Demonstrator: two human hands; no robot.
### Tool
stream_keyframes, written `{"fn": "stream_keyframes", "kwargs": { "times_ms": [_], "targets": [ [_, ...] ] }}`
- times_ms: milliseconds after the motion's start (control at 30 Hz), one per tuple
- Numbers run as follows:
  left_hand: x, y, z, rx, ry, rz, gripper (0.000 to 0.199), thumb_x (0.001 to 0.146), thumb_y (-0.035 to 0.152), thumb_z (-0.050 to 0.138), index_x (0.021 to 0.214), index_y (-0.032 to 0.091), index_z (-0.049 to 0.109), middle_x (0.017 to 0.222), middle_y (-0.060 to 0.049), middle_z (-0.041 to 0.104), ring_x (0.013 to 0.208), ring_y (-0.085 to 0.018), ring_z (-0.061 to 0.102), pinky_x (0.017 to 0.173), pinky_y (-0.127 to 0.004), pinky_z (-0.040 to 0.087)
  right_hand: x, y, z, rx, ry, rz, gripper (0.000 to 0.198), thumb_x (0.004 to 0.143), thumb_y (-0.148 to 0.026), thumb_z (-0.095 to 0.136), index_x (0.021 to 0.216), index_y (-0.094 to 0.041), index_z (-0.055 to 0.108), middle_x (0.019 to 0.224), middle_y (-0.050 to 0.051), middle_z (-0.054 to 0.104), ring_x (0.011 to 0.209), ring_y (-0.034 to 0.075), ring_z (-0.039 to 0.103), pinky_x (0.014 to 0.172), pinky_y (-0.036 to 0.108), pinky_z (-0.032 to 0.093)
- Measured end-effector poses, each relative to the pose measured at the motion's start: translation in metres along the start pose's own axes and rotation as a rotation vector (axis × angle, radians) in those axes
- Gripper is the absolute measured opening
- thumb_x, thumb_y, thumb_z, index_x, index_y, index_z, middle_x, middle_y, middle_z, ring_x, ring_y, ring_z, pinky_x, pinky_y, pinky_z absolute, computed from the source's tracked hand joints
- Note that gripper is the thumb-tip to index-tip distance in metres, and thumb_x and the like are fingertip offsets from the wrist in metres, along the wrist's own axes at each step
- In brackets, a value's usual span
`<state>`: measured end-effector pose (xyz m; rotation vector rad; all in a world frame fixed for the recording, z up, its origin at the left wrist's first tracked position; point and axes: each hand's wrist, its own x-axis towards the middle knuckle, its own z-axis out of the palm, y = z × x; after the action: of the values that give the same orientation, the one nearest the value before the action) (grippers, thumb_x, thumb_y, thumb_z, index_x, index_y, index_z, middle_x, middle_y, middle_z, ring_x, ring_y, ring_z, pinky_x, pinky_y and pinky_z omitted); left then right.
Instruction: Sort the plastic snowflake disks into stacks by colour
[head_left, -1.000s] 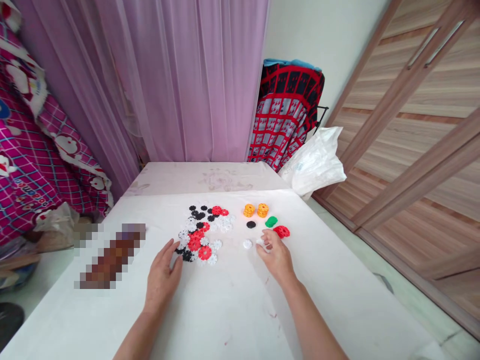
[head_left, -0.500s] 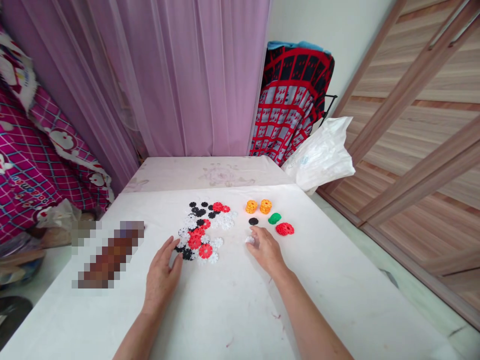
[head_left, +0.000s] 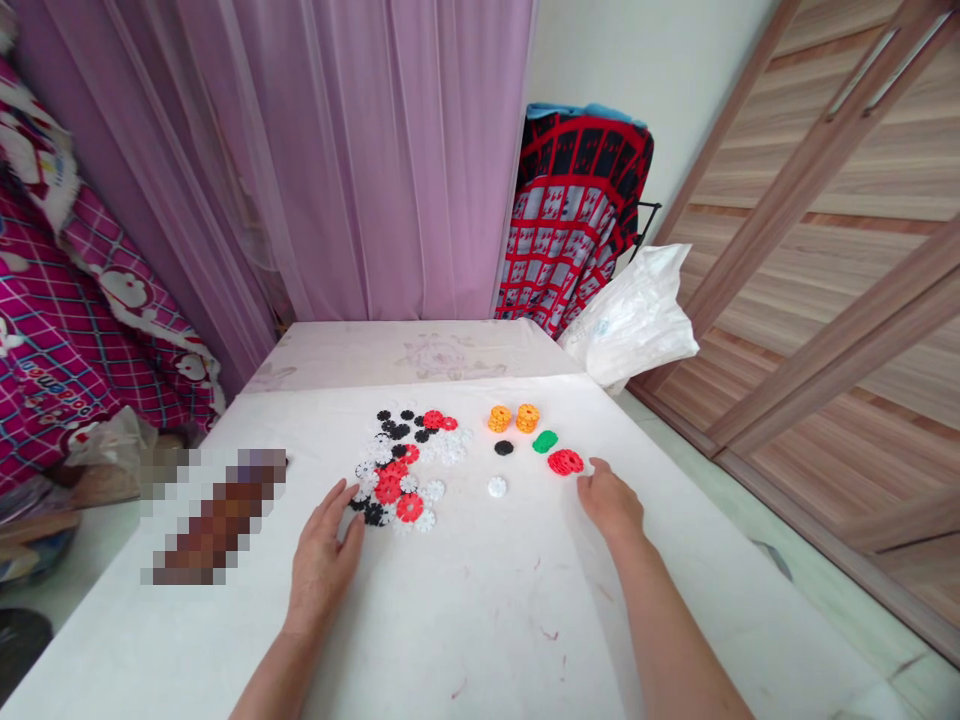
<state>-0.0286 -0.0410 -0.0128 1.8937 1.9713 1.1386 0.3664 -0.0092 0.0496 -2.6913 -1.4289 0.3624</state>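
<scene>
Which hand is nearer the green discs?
Right. The right hand is right of and nearer the viewer than the green discs; the left hand is far to their left, beside the mixed disc pile.

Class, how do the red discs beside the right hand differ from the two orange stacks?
The red discs lie spread and overlapping; the orange stacks stand upright. The red discs are close to the right hand; the orange stacks are farther from it. Both rest on the white cloth.

home room, purple curtain [head_left: 390, 170], wooden wardrobe [head_left: 825, 260], patterned pink fabric [head_left: 67, 330]
</scene>
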Motion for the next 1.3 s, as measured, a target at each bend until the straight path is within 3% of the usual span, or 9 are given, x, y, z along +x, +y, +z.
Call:
{"fn": "stream_keyframes", "kwargs": {
  "times_ms": [267, 533, 800, 1033, 1300],
  "targets": [
    [-0.001, 0.002, -0.001, -0.024, 0.003, -0.02, 0.042, 0.088, 0.041, 0.046, 0.122, 0.023, 0.063, 0.139, -0.009, 0.057, 0.123, -0.027, 0.056, 0.1, -0.044, 0.05, 0.002, -0.019, -0.011, -0.104, -0.083, -0.034, 0.04, 0.092, -0.018, 0.029, 0.122, -0.018, 0.055, 0.115, 0.016, 0.067, 0.104, 0.028, 0.065, 0.082, 0.038, 0.048],
    [-0.002, 0.003, 0.0, -0.029, 0.015, -0.012, 0.04, 0.089, 0.04, 0.047, 0.122, 0.024, 0.063, 0.138, -0.008, 0.057, 0.123, -0.027, 0.056, 0.103, -0.045, 0.048, 0.0, -0.023, -0.01, -0.114, -0.043, -0.066, 0.04, 0.09, -0.016, 0.03, 0.12, -0.017, 0.057, 0.108, 0.016, 0.069, 0.098, 0.027, 0.067, 0.077, 0.037, 0.048],
    [-0.003, 0.004, 0.0, -0.032, 0.017, 0.008, 0.039, 0.089, 0.036, 0.046, 0.122, 0.023, 0.063, 0.137, -0.009, 0.059, 0.122, -0.026, 0.058, 0.104, -0.045, 0.046, -0.004, -0.004, 0.004, -0.038, 0.065, -0.021, 0.049, 0.092, -0.025, 0.032, 0.138, -0.019, 0.046, 0.109, 0.014, 0.069, 0.097, 0.025, 0.067, 0.08, 0.037, 0.05],
    [-0.002, 0.005, -0.002, -0.028, 0.001, -0.001, 0.04, 0.089, 0.039, 0.046, 0.121, 0.023, 0.063, 0.138, -0.009, 0.058, 0.12, -0.026, 0.059, 0.097, -0.043, 0.051, -0.014, -0.006, 0.007, -0.12, 0.075, -0.078, 0.04, 0.092, -0.019, 0.034, 0.12, -0.02, 0.063, 0.119, 0.015, 0.063, 0.097, 0.024, 0.067, 0.078, 0.034, 0.05],
    [-0.002, 0.005, -0.002, -0.023, 0.01, -0.003, 0.04, 0.089, 0.039, 0.046, 0.122, 0.023, 0.063, 0.137, -0.009, 0.058, 0.122, -0.027, 0.058, 0.102, -0.046, 0.048, -0.02, -0.018, 0.005, -0.19, 0.048, -0.12, 0.042, 0.093, -0.018, 0.029, 0.117, -0.018, 0.064, 0.117, 0.016, 0.06, 0.097, 0.025, 0.067, 0.076, 0.034, 0.05]
  ]
}}
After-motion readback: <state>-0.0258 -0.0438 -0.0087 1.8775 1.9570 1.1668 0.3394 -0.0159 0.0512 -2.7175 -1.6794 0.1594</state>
